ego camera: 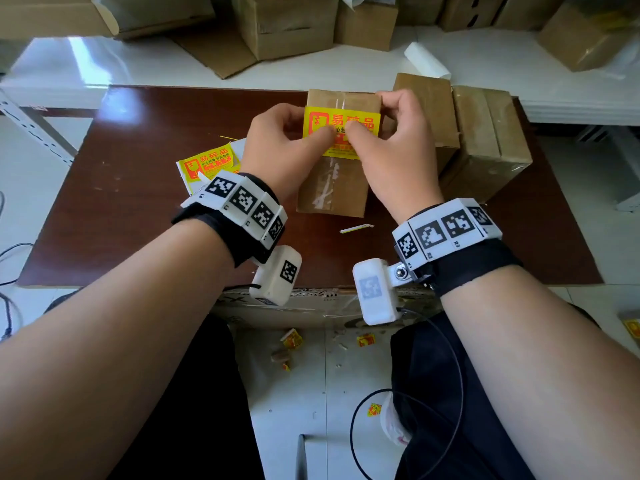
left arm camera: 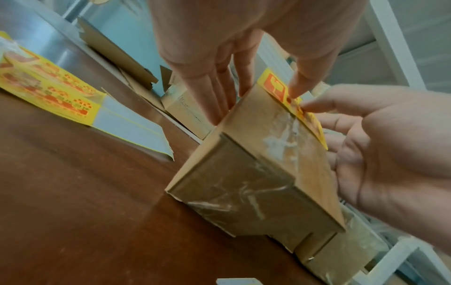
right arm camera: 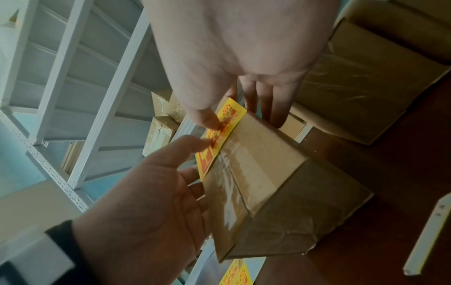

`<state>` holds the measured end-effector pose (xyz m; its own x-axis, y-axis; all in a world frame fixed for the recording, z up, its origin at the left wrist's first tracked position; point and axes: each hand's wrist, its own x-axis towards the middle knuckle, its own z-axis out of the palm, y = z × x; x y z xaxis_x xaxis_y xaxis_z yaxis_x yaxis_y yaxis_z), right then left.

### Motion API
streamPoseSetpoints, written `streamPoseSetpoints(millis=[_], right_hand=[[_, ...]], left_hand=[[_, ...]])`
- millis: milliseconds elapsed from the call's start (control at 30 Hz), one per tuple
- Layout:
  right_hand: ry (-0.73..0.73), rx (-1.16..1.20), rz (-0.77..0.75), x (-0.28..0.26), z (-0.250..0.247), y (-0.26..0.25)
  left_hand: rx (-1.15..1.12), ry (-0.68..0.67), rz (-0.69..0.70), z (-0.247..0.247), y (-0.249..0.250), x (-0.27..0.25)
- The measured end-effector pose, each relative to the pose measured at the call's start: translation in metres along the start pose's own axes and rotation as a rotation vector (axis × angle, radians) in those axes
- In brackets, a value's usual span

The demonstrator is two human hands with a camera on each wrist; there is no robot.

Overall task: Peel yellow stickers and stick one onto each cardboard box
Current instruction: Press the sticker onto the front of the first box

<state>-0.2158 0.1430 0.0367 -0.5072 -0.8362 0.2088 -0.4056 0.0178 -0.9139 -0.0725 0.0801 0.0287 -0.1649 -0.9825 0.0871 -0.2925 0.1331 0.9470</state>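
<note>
A taped cardboard box stands in the middle of the brown table. A yellow sticker with red print lies across its top. My left hand and right hand flank the box, and both thumbs press on the sticker's near half. In the left wrist view my left hand has its fingers straight down the box's side and its thumb on the sticker. In the right wrist view my right hand likewise presses its thumb on the sticker, whose far edge overhangs the box.
A sheet of yellow stickers lies left of the box. Two more cardboard boxes stand at the right. A peeled backing strip lies near the front. More boxes crowd the white shelf behind.
</note>
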Motion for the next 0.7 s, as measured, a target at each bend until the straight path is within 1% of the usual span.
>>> streamPoseSetpoints(millis=[67, 267, 400, 433, 500, 633, 700], right_hand=[[-0.015, 0.011, -0.007, 0.0, -0.001, -0.001], [-0.077, 0.098, 0.035, 0.004, 0.0, 0.004], [-0.084, 0.16, 0.079, 0.01, -0.001, 0.006], [-0.076, 0.184, 0.085, 0.01, -0.001, 0.006], [-0.045, 0.207, 0.07, 0.01, -0.001, 0.007], [0.001, 0.148, 0.005, 0.006, 0.001, 0.008], [-0.003, 0.155, 0.01, 0.006, 0.001, 0.008]], left_hand=[[-0.009, -0.005, 0.019, 0.0, -0.003, -0.001], [-0.049, -0.029, -0.004, -0.001, 0.002, 0.0], [-0.145, -0.044, -0.085, -0.004, 0.003, 0.0], [-0.142, -0.042, -0.087, -0.004, 0.003, -0.001], [-0.101, -0.023, -0.055, -0.003, 0.002, -0.002], [-0.047, 0.053, 0.005, 0.0, -0.002, -0.004], [-0.045, 0.047, 0.008, 0.0, -0.001, -0.004]])
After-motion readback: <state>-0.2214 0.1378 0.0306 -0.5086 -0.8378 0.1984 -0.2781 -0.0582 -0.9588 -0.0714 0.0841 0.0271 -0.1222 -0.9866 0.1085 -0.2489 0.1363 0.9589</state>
